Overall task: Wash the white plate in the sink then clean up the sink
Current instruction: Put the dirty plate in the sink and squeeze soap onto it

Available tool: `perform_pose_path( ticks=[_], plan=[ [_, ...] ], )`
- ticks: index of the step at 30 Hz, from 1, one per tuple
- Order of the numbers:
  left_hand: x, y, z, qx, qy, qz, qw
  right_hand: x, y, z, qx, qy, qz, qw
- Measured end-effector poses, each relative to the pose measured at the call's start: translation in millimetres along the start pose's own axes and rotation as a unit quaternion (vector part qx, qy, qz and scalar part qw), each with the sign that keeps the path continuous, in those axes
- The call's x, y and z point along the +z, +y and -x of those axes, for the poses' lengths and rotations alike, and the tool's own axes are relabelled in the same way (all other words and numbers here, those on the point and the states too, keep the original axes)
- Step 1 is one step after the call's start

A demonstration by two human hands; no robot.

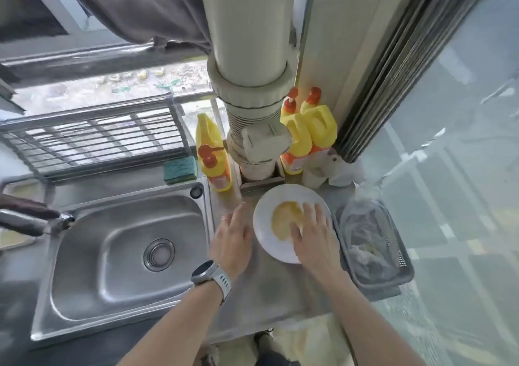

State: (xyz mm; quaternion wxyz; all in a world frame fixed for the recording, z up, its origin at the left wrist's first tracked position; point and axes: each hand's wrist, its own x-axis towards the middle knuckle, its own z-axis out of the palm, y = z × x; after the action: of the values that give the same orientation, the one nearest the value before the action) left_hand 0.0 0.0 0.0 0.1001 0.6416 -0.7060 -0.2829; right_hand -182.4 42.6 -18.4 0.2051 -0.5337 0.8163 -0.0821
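Note:
A white plate [276,205] with a yellow smear in its middle lies on the steel counter to the right of the sink [126,253]. My right hand [314,233] lies over the plate's right half, fingers straight and spread, touching it. My left hand [231,239], with a watch on the wrist, hovers just left of the plate's rim with its fingers extended and holds nothing. The sink basin holds nothing but its round drain [159,254]. A tap [36,219] reaches in from the left.
A green sponge [180,169] sits behind the sink. Three yellow detergent bottles [213,157] [295,140] [320,124] flank a thick white pipe [252,84]. A grey basket [404,270] with a plastic bag stands right of the plate. A wire rack [92,140] is at back left.

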Motion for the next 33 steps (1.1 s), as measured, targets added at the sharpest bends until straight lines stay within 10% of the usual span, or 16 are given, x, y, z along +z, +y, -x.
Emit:
perform_pose_path(
  ticks=[15,33],
  plan=[
    [76.5,5.4,-46.2,-0.117,-0.122,0.032,0.985,11.5,29.1,-94.9,-0.033,-0.038,0.277,0.960],
    [-13.6,-109.8,-15.0,-0.110,-0.046,0.062,0.991,53.7,-72.4,-28.8,0.004,-0.021,0.077,0.997]
  ],
)
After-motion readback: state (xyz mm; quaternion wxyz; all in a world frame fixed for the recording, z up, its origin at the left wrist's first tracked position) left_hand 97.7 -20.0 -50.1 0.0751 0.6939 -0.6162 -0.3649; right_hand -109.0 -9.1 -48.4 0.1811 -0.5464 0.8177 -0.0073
